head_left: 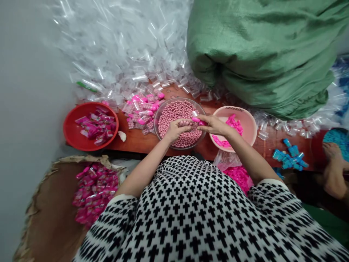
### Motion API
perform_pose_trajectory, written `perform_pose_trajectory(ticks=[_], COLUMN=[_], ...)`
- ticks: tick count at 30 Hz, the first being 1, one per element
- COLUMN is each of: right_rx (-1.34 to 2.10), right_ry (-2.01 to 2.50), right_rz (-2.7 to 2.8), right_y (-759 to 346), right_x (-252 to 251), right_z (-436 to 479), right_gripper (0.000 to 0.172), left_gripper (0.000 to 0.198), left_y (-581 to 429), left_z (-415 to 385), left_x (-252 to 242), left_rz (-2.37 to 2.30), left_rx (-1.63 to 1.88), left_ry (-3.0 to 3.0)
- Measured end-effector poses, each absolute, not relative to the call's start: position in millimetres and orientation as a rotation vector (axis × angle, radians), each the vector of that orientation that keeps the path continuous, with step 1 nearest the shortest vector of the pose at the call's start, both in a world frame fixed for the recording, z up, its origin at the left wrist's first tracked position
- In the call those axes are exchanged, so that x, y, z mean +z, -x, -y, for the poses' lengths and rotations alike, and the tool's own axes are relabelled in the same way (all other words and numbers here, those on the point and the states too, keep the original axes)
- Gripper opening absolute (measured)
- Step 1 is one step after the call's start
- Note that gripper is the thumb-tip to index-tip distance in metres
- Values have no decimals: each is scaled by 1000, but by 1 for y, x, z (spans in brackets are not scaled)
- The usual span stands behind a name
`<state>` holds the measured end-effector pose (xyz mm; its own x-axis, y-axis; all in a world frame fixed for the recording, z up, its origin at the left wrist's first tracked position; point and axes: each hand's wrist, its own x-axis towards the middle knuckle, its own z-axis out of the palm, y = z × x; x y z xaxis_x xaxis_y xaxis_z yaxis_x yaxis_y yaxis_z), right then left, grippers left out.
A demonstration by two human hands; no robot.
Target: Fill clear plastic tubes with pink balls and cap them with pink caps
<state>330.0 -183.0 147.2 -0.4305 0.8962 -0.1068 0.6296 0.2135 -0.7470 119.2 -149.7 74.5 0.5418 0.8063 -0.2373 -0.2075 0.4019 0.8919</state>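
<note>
Over a round bowl of pink beads (174, 111), my left hand (176, 130) is closed around a small clear container filled with pink beads (188, 124). My right hand (212, 124) pinches the bright pink cap (195, 119) at the container's right end. Just left of the bowl lies a pile of filled containers with pink caps (141, 109). To the right stands a light pink basket (249, 127) with bright pink pieces (236, 123) in it, partly behind my right wrist.
A red bowl (69, 127) of pink packets stands left. Clear empty containers (122, 40) heap behind, beside a large green sack (259, 54). A cardboard box (51, 203) is lower left. Blue pieces (290, 156) and another person's hand (334, 153) are right.
</note>
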Motion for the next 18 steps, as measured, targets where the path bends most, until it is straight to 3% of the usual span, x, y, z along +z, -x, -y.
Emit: perform_pose_trajectory(ticks=[4, 13, 18], right_rx=[1081, 1333, 1322], right_ry=[1498, 1545, 1473], right_rz=[2074, 1216, 1266], right_y=[-331, -313, -309], right_x=[147, 122, 130], right_z=[180, 187, 183], right_gripper=[29, 48, 41], left_gripper=[44, 51, 52], left_y=[-112, -108, -107], left_z=[148, 148, 149], left_x=[75, 78, 76], left_rz=[-779, -801, -842], left_rx=[743, 760, 769], left_ry=[-903, -649, -709])
